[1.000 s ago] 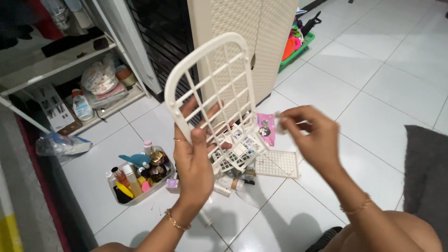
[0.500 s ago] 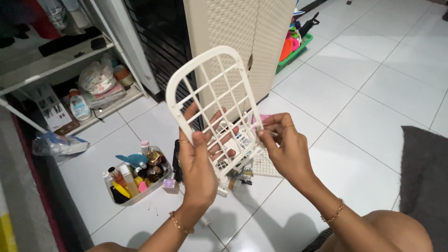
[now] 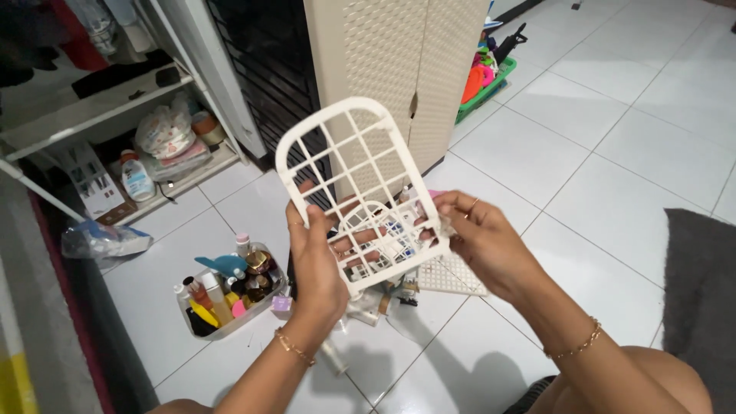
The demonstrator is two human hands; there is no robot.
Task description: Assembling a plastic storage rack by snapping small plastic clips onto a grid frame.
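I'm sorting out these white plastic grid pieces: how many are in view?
2. One grid rack is held up by the left hand and right hand. A flat mesh panel lies on the floor tiles behind it, partly hidden; others may be hidden.

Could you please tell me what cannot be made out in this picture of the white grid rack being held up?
- Head view: what the right hand pinches at the white grid rack; its own fingers hide it.
- Items on the floor behind the rack: hidden by rack and left hand.
- Bottles in the clear tub: too small to identify.
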